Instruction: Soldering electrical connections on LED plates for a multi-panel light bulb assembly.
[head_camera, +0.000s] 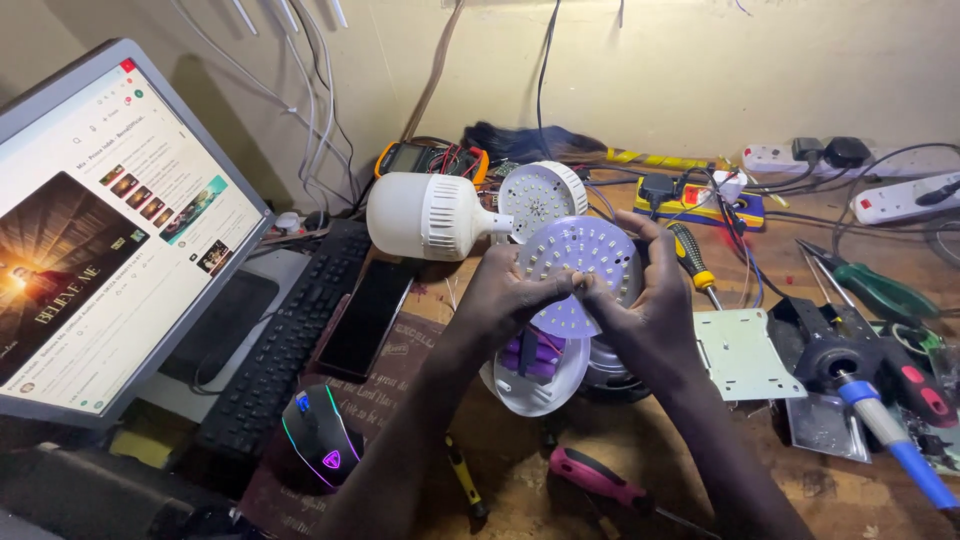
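Both my hands hold a round white LED board (580, 262) dotted with small diodes, tilted toward me above the bench. My left hand (505, 295) pinches its lower left edge and my right hand (650, 310) grips its right side, thumbs meeting near the middle. Below the board lies an open white lamp housing (535, 385) with purple battery cells inside. A large white bulb body (430, 215) lies on its side behind my left hand, next to another round LED disc (540, 195).
A monitor (110, 230), black keyboard (290, 335), phone (365, 320) and glowing mouse (320, 435) fill the left. Screwdrivers (595, 480), a metal plate (745, 355), soldering iron (880, 415), pliers (880, 290), multimeter (425, 158) and power strips (900, 200) crowd the wooden bench.
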